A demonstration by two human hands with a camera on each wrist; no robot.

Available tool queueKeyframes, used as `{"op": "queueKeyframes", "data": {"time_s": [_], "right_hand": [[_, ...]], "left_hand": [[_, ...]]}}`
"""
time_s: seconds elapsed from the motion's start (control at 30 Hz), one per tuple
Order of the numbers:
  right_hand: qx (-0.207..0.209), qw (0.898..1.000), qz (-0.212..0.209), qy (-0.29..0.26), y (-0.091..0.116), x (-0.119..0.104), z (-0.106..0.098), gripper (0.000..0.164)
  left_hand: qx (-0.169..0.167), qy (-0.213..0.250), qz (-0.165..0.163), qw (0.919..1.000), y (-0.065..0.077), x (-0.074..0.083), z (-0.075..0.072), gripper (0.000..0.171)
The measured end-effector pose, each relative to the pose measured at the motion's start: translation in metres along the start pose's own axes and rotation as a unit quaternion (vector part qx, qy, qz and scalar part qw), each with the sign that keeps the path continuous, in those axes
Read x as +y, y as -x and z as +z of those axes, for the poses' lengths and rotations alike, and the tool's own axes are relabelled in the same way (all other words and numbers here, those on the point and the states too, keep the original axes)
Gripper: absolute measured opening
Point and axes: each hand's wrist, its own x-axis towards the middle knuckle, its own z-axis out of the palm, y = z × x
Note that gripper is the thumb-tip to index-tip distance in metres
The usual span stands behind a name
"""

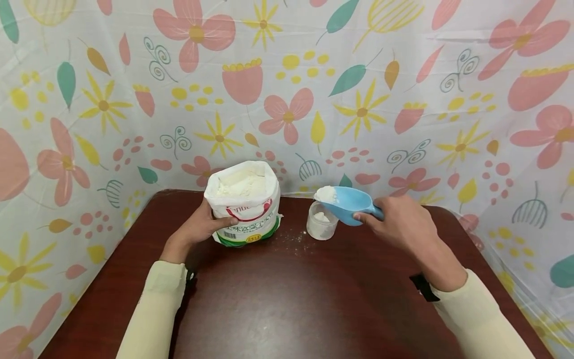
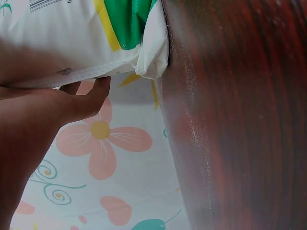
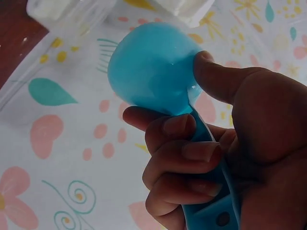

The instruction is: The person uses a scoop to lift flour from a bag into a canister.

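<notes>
On the left of the table stands a white, open-topped bag of flour (image 1: 244, 219), filled with white powder. My left hand (image 1: 197, 227) grips its left side, thumb across the front; in the left wrist view the fingers (image 2: 88, 100) lie along the bag's side. A light blue scoop (image 1: 352, 205), handle curled in the fingers of my right hand (image 1: 405, 219), carries a heap of flour at its tip. Its tip is over a small clear cup (image 1: 320, 229) with some flour inside. From behind, the right wrist view shows the scoop's rounded back (image 3: 151, 69).
Loose flour (image 1: 296, 244) is scattered on the dark red-brown table (image 1: 278, 309) between the bag and the cup. A white curtain (image 1: 287, 75) with flowers and leaves hangs behind the table and down both sides.
</notes>
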Motion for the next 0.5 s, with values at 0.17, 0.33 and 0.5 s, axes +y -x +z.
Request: {"op": "queueKeyframes", "data": {"time_s": [0.17,0.33,0.5], "right_hand": [[-0.012,1.0,0.005,0.003,0.002,0.006,0.004,0.054],[-0.016,1.0,0.009,0.012,0.002,0.01,0.007,0.053],[-0.03,0.999,0.017,0.026,0.002,0.014,0.008,0.053]], "left_hand": [[0.001,-0.005,-0.002,1.0,0.0,-0.002,-0.001,0.112],[0.001,-0.007,0.001,1.0,0.001,0.0,-0.001,0.113],[-0.004,0.006,0.01,0.9999,0.001,0.013,0.002,0.112]]}}
